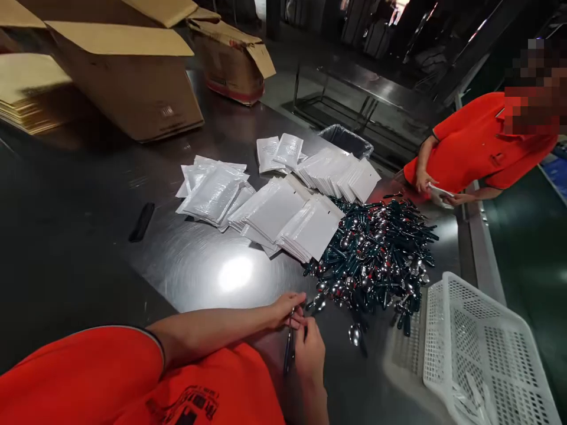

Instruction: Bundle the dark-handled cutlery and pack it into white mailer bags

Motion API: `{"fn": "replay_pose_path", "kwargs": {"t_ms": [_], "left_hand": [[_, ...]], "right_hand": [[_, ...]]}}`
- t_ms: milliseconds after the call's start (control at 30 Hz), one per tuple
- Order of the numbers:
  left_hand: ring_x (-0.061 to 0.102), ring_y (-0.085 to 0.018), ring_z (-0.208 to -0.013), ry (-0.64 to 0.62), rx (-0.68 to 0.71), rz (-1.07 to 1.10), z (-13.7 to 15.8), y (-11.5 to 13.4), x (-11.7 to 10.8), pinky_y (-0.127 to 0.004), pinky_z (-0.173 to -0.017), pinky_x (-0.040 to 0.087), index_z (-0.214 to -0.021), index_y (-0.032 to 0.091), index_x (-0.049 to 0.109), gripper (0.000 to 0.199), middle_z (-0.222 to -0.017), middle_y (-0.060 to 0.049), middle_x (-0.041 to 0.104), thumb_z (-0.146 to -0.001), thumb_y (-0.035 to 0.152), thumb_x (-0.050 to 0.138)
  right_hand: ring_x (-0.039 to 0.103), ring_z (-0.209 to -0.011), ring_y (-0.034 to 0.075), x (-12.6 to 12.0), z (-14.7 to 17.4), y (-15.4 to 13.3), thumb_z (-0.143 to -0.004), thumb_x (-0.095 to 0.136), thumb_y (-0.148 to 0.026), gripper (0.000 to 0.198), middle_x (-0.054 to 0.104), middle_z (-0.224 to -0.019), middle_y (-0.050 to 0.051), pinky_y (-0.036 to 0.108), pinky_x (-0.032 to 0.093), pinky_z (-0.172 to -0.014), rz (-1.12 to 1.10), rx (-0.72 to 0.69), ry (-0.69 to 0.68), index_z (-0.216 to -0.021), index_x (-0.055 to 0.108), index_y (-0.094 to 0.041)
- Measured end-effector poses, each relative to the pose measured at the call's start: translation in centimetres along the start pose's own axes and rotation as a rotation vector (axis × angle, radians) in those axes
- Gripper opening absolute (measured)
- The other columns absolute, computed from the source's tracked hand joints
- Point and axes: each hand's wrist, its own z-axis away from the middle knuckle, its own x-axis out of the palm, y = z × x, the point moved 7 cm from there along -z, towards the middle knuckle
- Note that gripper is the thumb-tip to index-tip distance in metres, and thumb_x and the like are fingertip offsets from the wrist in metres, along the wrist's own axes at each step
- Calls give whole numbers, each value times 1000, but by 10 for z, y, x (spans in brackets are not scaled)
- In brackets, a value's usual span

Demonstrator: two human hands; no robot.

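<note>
My left hand (pixel 287 309) and my right hand (pixel 309 349) meet at the near edge of a steel table (pixel 186 265). Together they pinch a dark-handled spoon (pixel 289 349) that hangs down between them. Just to the right lies a large heap of spoons (pixel 376 254) with dark green handles and shiny bowls. One loose spoon (pixel 355 335) rests close to my right hand. Behind the heap are stacks of white pouches (pixel 287 218).
A white perforated basket (pixel 478 348) stands at the near right. Open cardboard boxes (pixel 128 77) and a pile of flat card sheets (pixel 31 91) sit at the back left. A person in an orange shirt (pixel 478 144) stands across the table's right corner. A small black object (pixel 142 222) lies to the left.
</note>
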Motion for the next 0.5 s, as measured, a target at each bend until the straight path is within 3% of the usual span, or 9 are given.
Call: {"fn": "replay_pose_path", "kwargs": {"t_ms": [100, 167, 267, 367, 433, 500], "left_hand": [[71, -22, -63, -48, 26, -47, 3, 1, 6, -25, -53, 44, -98, 22, 48, 80, -69, 4, 61, -56, 76, 90], [69, -21, -60, -48, 58, -71, 6, 5, 4, -26, -55, 48, -100, 22, 50, 72, -67, 5, 61, -61, 66, 91], [67, -20, -57, -5, 59, -76, 10, 14, -9, -33, -60, 56, -107, 21, 51, 57, -68, 2, 64, -73, 54, 82], [70, -22, -62, 12, 49, -54, 12, 21, -21, -41, -66, 61, -99, 20, 50, 50, -73, -1, 66, -70, 45, 82], [72, -23, -71, 22, 74, -29, 13, 24, -25, -41, -70, 63, -92, 19, 50, 51, -80, -3, 67, -63, 41, 86], [73, -23, -76, 27, 100, -13, 12, 25, -27, -41, -72, 63, -88, 18, 50, 52, -85, -5, 68, -57, 38, 88]], "right_hand": [[72, -112, 31, 20, 11, -18, -93, 36, -47, 34, 78, -115, 7, 39, 55, -93, -15, -188, -155, -100, 65, -30], [74, -106, 29, 16, 6, -16, -91, 41, -48, 34, 79, -110, 6, 37, 57, -88, -47, -205, -217, -105, 67, -30], [75, -99, 26, -31, -20, 18, -92, 46, -55, 43, 79, -105, 6, 32, 58, -85, -82, 13, -7, -117, 66, -27], [67, -123, 41, -93, -36, 66, -92, 38, -53, 53, 70, -128, 26, 49, 55, -99, 38, 286, 292, -122, 59, -15], [58, -133, 54, -116, -38, 91, -88, 42, -50, 54, 59, -138, 39, 63, 50, -101, 110, 401, 361, -121, 56, -10], [61, -128, 55, -122, -38, 108, -85, 47, -49, 48, 62, -132, 39, 64, 51, -99, 127, 445, 340, -114, 57, -12]]}}
